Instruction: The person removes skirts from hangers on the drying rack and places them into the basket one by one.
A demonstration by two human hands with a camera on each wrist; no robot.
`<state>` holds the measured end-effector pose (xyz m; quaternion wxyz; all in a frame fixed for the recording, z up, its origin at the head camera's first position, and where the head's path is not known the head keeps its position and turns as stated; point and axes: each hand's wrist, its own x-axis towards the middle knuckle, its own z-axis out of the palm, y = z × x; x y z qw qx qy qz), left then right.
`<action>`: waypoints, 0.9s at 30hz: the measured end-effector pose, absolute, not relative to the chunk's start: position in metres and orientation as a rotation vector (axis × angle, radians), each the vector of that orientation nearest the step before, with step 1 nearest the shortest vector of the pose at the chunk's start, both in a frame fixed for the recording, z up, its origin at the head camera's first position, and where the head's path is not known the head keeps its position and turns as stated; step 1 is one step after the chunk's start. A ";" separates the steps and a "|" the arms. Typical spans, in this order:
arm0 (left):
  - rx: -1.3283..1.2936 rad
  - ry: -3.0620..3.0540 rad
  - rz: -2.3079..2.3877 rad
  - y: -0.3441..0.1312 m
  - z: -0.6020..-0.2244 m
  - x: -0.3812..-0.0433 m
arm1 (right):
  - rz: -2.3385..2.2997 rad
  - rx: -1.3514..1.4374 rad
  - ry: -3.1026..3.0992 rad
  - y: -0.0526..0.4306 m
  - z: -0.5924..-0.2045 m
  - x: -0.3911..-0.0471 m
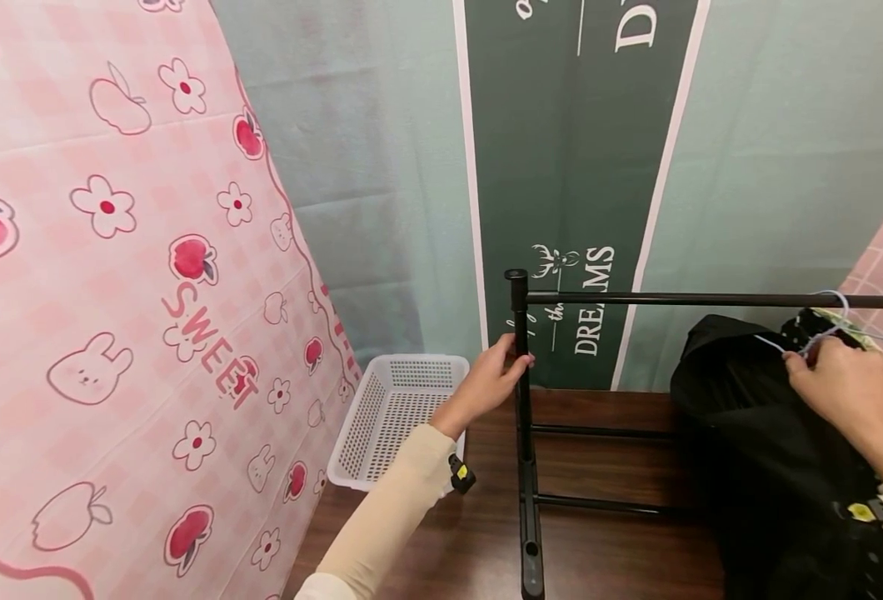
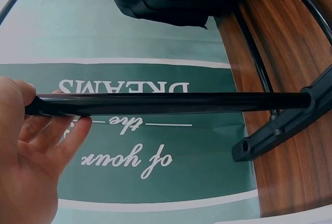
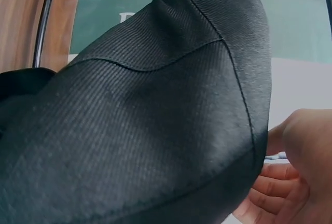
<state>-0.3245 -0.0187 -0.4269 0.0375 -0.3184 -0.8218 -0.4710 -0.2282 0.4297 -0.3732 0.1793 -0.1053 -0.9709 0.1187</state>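
Where right fingers (image 3: pixel 280 171) pinch, hanger (image 3: pixel 277 156) lies between.

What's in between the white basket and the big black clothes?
In the head view, between the white basket and the black garment are the left hand, holding the rack's black post, then two lower bars, with brown floor below.

Left arm (image 1: pixel 392 504) extended forward, left hand (image 1: pixel 486 379) gripping, right hand (image 1: pixel 857 392) pinching, its fingers (image 3: pixel 272 186) curled

blk ribbed garment (image 3: pixel 155 120) w/ stitched seams (image 3: pixel 241 86) filled ctr. r hand (image 3: pixel 293 177) held thin pale-blue piece (image 3: pixel 276 156) btwn thumb + fingers, garment's lower rt edge. blk rod (image 3: pixel 45 22), wood (image 3: pixel 18 16), green backdrop (image 3: pixel 301 32) showed behind.
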 end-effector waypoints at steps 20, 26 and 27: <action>-0.995 -2.529 -1.385 -0.018 -0.432 -0.324 | 0.438 -0.279 -2.789 0.432 -0.380 -0.237; -1.005 -2.532 -1.383 -0.018 -0.433 -0.325 | 0.417 -0.303 -2.784 0.431 -0.378 -0.233; -1.005 -2.532 -1.379 -0.018 -0.433 -0.325 | 0.414 -0.299 -2.777 0.431 -0.378 -0.232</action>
